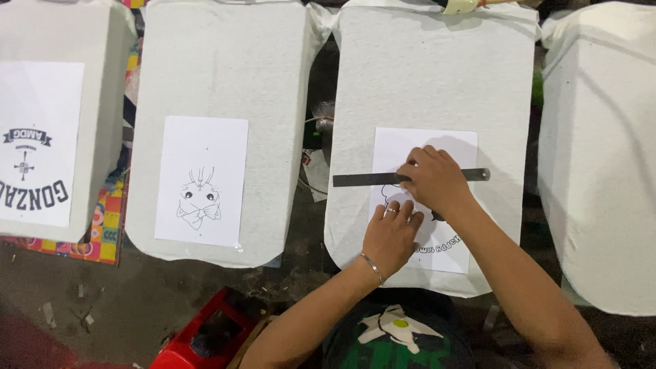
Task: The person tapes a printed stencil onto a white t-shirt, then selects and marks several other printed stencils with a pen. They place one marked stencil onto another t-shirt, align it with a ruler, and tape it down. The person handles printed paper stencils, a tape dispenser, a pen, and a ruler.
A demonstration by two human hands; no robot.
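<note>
The right hand [436,179] lay curled over a thin, dark metal ruler [362,180], its fingers pressed down on the flat strip where it crossed a smooth white sheet of paper [451,147]. The ruler ran level across the sheet's upper half, its left end reaching out over the coarse, pale fabric of the padded board [430,75] beneath. The left hand [391,234] rested flat just below, fingers together and pushing on the paper; a ring and a slim bracelet showed on it. The sheet carried a black line print, mostly hidden by both hands. To the left, a second rounded-cornered board [219,68] covered in the same woven cloth held another sheet with a drawing [200,181]. A red plastic stool [201,335] stood on the dark floor.
</note>
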